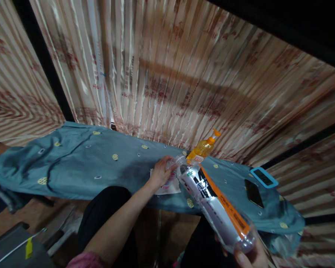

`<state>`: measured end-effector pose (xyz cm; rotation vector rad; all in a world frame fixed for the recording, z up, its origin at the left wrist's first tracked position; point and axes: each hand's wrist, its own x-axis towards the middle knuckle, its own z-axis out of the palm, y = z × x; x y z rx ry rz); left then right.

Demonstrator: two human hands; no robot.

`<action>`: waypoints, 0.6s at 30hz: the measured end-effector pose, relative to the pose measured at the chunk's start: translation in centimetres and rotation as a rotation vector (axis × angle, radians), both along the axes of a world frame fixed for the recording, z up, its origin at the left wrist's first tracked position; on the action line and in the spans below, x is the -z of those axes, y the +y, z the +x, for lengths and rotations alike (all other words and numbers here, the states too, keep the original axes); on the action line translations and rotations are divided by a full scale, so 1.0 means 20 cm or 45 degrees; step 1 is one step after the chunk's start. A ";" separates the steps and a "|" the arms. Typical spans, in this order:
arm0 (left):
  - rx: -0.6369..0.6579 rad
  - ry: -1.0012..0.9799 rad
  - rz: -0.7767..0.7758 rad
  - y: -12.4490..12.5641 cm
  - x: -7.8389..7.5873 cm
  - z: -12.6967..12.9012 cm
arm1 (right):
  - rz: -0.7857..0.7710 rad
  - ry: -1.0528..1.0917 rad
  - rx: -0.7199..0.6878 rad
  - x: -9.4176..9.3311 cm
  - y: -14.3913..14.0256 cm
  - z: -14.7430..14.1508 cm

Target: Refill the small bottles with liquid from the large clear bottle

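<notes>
A large clear plastic bottle (209, 201) with a silver, black and orange label lies tilted across the view, its neck toward my left hand. My right hand (249, 255) grips it near the base, at the lower right. The fingers of my left hand (160, 173) close round a small clear plastic container (174, 163) beside the bottle's neck. Its exact kind is hard to make out. Under that hand lies a white sheet (167, 190) with pinkish print. Just behind the large bottle stands an orange pump bottle (202, 149), partly hidden by it.
A green-blue cloth (78, 163) with yellow pineapple prints covers the narrow table. At its right lie a dark phone (254, 193) and a light-blue framed device (264, 177). Pleated curtains (156, 74) hang behind, with dark poles (44, 59). My knees (106, 212) are below the near edge.
</notes>
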<state>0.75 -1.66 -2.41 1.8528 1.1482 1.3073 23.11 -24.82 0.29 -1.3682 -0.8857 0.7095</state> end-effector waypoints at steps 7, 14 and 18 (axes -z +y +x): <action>0.000 -0.003 -0.012 -0.02 -0.01 0.00 | 0.028 -0.049 0.003 -0.02 0.00 -0.01; -0.004 -0.022 0.001 -0.02 -0.01 0.00 | 0.002 -0.038 0.007 -0.08 0.00 -0.03; 0.000 -0.014 -0.031 -0.02 -0.01 0.00 | 0.001 0.049 0.040 -0.09 0.00 -0.05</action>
